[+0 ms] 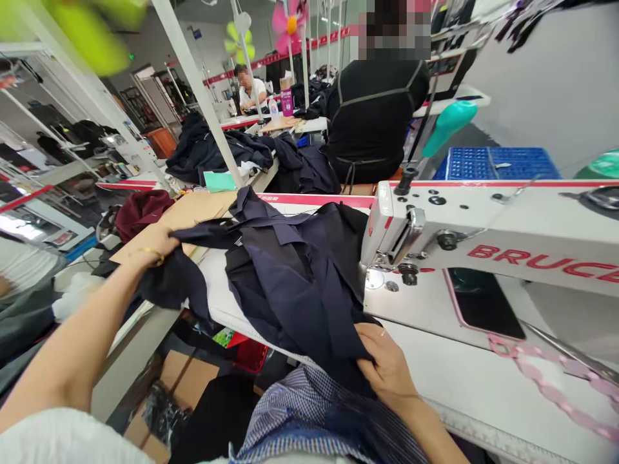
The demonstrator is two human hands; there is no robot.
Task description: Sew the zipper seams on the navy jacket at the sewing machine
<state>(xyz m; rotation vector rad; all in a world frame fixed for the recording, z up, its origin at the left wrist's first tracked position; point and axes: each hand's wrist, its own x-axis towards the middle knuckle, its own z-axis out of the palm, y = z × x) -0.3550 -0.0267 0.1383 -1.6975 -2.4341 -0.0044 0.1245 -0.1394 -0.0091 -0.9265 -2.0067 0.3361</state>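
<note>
A dark navy garment (304,270) lies spread over the white sewing table, its right side close to the needle area of the sewing machine (483,232). My left hand (157,248), with a gold bangle at the wrist, is closed on the garment's far left part and holds it out to the side. Nearer my body, my right hand (384,361) pinches the garment's front right edge, thumb below and fingers on top. Some of the cloth hangs over the table's front edge. The machine's small lamp lights the needle plate (374,279).
A pink-cased phone (483,303) with a pink chain strap lies under the machine arm, scissors (570,348) beside it. Blue crates (498,163) stand behind the machine. One person (377,109) sits ahead, back turned; another works farther off. Dark garments (217,151) are heaped at the back left.
</note>
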